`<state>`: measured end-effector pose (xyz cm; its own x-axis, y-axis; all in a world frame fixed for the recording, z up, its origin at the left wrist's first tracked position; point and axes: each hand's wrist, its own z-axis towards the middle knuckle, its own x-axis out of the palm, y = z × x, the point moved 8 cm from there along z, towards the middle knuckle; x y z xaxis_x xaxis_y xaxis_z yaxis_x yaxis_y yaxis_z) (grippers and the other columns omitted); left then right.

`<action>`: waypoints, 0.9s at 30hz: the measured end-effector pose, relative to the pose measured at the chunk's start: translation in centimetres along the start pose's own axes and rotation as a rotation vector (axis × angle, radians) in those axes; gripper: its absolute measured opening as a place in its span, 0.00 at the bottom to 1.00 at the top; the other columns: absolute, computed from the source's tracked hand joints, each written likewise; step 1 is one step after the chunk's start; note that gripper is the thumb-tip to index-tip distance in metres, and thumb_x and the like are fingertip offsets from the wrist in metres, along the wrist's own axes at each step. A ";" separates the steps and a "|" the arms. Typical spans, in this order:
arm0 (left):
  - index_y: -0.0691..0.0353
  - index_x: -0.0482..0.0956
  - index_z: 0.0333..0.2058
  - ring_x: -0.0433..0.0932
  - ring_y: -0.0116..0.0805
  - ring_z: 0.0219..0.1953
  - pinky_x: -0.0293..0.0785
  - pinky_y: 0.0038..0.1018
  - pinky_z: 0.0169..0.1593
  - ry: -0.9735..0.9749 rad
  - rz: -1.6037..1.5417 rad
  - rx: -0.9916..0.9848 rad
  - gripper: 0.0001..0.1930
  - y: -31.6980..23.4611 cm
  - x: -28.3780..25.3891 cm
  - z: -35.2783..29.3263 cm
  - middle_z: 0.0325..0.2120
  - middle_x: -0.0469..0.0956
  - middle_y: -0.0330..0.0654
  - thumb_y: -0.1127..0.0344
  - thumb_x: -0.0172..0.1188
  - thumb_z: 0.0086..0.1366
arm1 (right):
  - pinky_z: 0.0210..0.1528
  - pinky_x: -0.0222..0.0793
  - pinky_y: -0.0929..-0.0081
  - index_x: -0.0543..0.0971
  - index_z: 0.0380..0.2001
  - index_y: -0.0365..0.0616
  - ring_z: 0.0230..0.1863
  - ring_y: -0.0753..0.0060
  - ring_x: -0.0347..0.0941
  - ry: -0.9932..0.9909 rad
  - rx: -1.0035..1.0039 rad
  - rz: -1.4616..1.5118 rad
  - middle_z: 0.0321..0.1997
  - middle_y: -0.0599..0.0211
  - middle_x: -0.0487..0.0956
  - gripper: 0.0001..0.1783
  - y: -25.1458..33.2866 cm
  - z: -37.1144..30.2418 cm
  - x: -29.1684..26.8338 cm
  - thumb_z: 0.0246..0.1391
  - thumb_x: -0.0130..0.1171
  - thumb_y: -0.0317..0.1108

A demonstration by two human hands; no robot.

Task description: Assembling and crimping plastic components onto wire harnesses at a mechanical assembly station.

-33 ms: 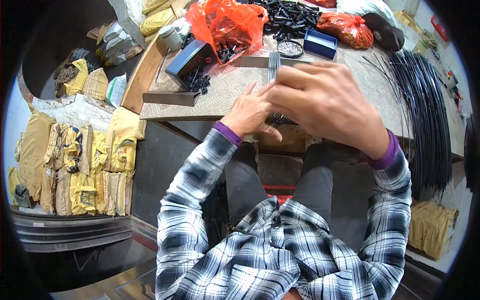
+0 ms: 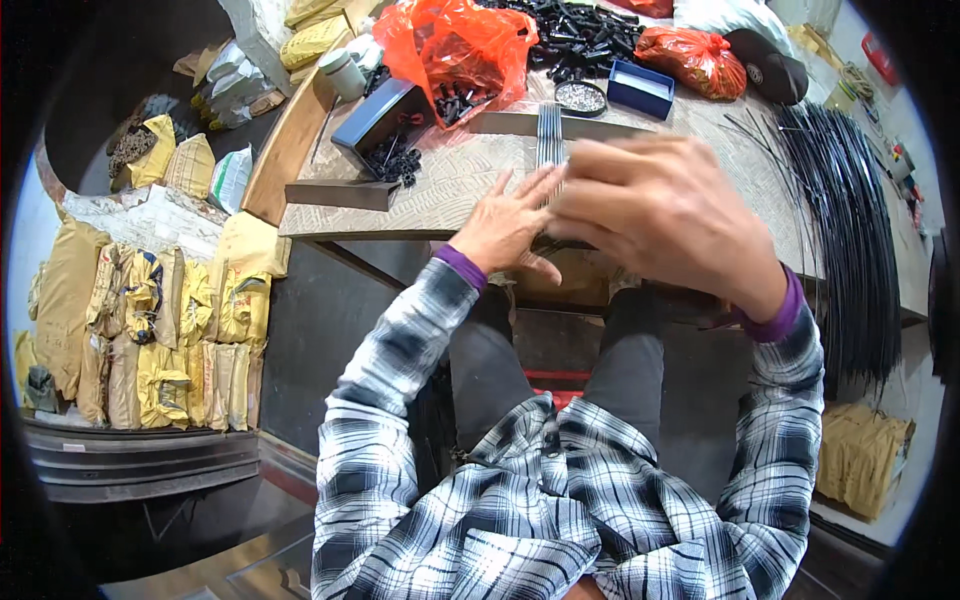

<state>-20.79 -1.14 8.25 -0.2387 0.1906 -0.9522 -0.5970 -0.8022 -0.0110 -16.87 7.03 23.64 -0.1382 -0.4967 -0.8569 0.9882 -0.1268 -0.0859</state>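
Observation:
A row of thin silvery rods [image 2: 549, 135] lies side by side near the table's front edge, pointing away from me. My left hand [image 2: 505, 228] rests at their near end with fingers stretched out and thumb apart. Just to its right, my right hand [image 2: 675, 210] is raised above the edge, smeared by motion. Its fingers are curled together, and anything between them is hidden. The near ends of the rods disappear behind my hands.
Beyond the rods are a round dish of small shiny pieces [image 2: 580, 97], a blue box [image 2: 641, 88] and a pile of black parts [image 2: 585, 40]. A red plastic bag [image 2: 455, 50] and another blue box [image 2: 380, 115] stand left. Long black rods [image 2: 845, 220] hang over the right side.
My right hand has shifted slightly to the right, uncovering more of the rods. My left hand stays nearly in place.

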 end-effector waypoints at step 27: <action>0.52 0.74 0.12 0.77 0.29 0.26 0.69 0.26 0.27 0.407 0.334 0.601 0.08 -10.1 2.9 -0.2 0.15 0.75 0.32 0.57 0.61 0.39 | 0.51 0.60 0.76 0.60 0.56 0.39 0.48 0.65 0.67 0.412 0.814 1.537 0.49 0.55 0.71 0.30 12.2 -27.8 34.1 0.46 0.45 0.20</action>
<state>-15.32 7.39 5.52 -0.2486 -0.3204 -0.9141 -0.8817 -0.3159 0.3505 -7.67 12.43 -20.74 0.9343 -0.3563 0.0130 -0.0959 -0.2162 0.9716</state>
